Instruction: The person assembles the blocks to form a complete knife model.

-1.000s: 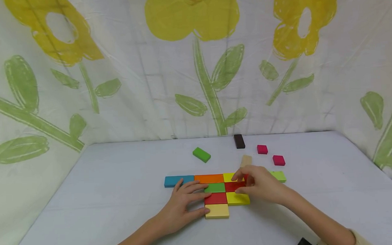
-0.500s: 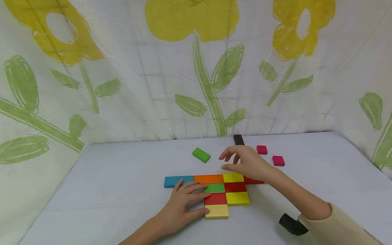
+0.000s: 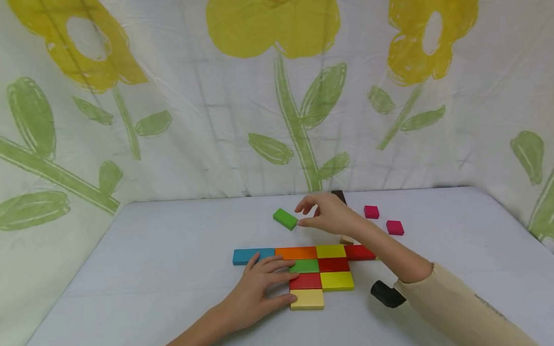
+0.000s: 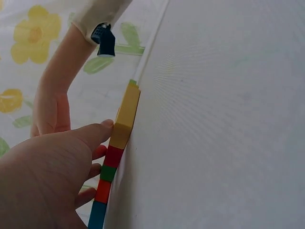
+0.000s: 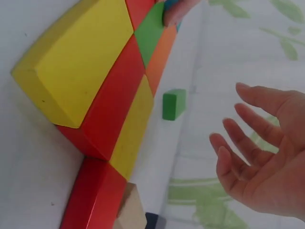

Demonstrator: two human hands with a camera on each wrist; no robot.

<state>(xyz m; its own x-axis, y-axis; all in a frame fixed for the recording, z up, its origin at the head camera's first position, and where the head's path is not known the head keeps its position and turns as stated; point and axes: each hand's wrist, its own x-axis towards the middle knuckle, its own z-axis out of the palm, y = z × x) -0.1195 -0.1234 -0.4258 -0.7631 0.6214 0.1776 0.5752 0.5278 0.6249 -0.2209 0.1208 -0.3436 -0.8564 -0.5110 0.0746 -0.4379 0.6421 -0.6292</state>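
My left hand (image 3: 258,296) lies with spread fingers over the left side of a flat block layout. Its fingertips touch a green block (image 3: 306,265), a red block (image 3: 305,281) and a cream block (image 3: 306,299). Along the layout's far row run blue (image 3: 250,256), orange (image 3: 295,253), yellow (image 3: 331,250) and red (image 3: 359,252) blocks. Past that row my right hand (image 3: 326,213) hovers with loosely bent fingers and holds nothing. Just left of its thumb and fingertips lies a loose green block (image 3: 285,219); the right wrist view shows this block (image 5: 174,104) apart from the fingers.
Two pink blocks (image 3: 371,212) lie at the back right. The right hand partly hides a dark brown block (image 3: 339,196) and a wooden block (image 3: 346,240). A black device (image 3: 388,294) hangs at the right sleeve. A flowered cloth (image 3: 188,120) rises behind the table.
My right hand has left the red block at the far row's right end and moved away and leftward to beside the loose green block. My left hand has stayed in place.
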